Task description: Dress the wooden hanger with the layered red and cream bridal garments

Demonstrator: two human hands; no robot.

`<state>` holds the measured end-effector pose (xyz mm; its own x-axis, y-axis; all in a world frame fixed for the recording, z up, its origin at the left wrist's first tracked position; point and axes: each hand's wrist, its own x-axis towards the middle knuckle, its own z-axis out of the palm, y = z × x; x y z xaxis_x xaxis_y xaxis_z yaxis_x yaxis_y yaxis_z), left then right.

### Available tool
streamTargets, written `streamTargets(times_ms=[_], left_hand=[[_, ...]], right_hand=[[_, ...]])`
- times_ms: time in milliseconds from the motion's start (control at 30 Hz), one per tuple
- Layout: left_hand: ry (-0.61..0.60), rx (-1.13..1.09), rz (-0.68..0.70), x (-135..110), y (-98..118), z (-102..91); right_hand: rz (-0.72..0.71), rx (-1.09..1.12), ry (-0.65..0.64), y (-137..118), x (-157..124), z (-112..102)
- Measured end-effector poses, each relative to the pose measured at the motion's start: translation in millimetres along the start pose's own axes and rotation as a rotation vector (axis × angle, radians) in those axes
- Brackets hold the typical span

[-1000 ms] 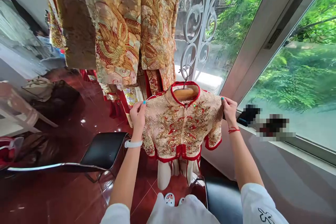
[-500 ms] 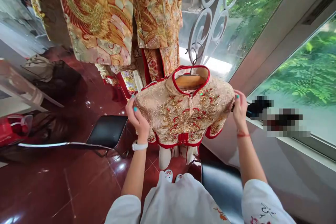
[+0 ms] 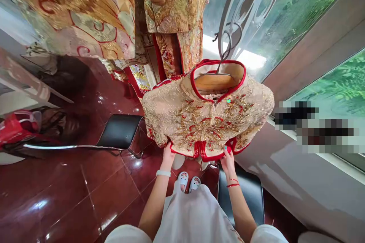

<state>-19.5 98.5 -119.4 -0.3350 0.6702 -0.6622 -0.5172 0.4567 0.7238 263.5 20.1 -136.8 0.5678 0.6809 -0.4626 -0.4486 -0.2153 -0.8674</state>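
Observation:
In front of me a short beige jacket (image 3: 209, 117), with gold and red beadwork and red piping, hangs on a wooden hanger (image 3: 213, 82). The hanger's metal hook hangs at a scrolled grey metal stand (image 3: 242, 5). My left hand (image 3: 168, 153) grips the jacket's bottom hem at the left, most of its fingers hidden by the cloth. My right hand (image 3: 227, 158) pinches the same red-edged hem at the right, thumb on the outside. Short red tassels hang at the front middle between my hands.
Larger gold embroidered garments (image 3: 173, 3) hang behind the jacket at the upper left. A black chair (image 3: 119, 131) stands at the left, another black chair (image 3: 242, 193) by my right side. Windows (image 3: 333, 87) run along the right wall. A red bag (image 3: 21, 125) lies at far left.
Both hands have moved down and inward from the jacket's shoulders and upper sleeves to its bottom hem. The view has come closer to the jacket.

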Motion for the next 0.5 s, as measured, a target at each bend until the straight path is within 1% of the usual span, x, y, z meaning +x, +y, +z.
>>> streamTargets(times_ms=[67, 133, 233, 300, 333, 367, 400, 433, 467, 500], left_hand=[[0.071, 0.007, 0.062, 3.3, -10.8, -6.1], [0.129, 0.029, 0.111, 7.6, -19.0, -8.7], [0.172, 0.077, 0.17, 14.7, -18.6, -5.2], [0.185, 0.113, 0.222, 11.1, -15.4, -5.4], [0.203, 0.13, 0.253, 4.7, -15.5, -8.1], [0.239, 0.138, 0.284, -4.7, -17.7, -12.4], [0.277, 0.154, 0.33, -16.5, -21.9, -17.9], [0.29, 0.191, 0.398, -29.5, -27.6, -23.3], [0.259, 0.249, 0.483, -42.3, -33.6, -27.3], [0.135, 0.362, 0.606, -53.4, -38.3, -28.6]], right_hand=[[0.017, -0.022, 0.039, 8.1, 6.5, -1.1], [0.033, -0.056, 0.069, 16.0, 14.6, 3.7], [0.014, -0.117, 0.115, 20.7, 23.4, 14.2], [-0.035, -0.164, 0.17, 20.6, 18.6, 15.6], [-0.067, -0.179, 0.218, 20.7, 11.9, 13.7], [-0.124, -0.201, 0.279, 21.3, 2.9, 10.7], [-0.217, -0.245, 0.337, 22.4, -7.2, 7.3], [-0.345, -0.317, 0.366, 23.7, -17.1, 4.7], [-0.497, -0.42, 0.345, 24.3, -25.4, 3.8], [-0.657, -0.549, 0.26, 23.7, -30.9, 5.8]])
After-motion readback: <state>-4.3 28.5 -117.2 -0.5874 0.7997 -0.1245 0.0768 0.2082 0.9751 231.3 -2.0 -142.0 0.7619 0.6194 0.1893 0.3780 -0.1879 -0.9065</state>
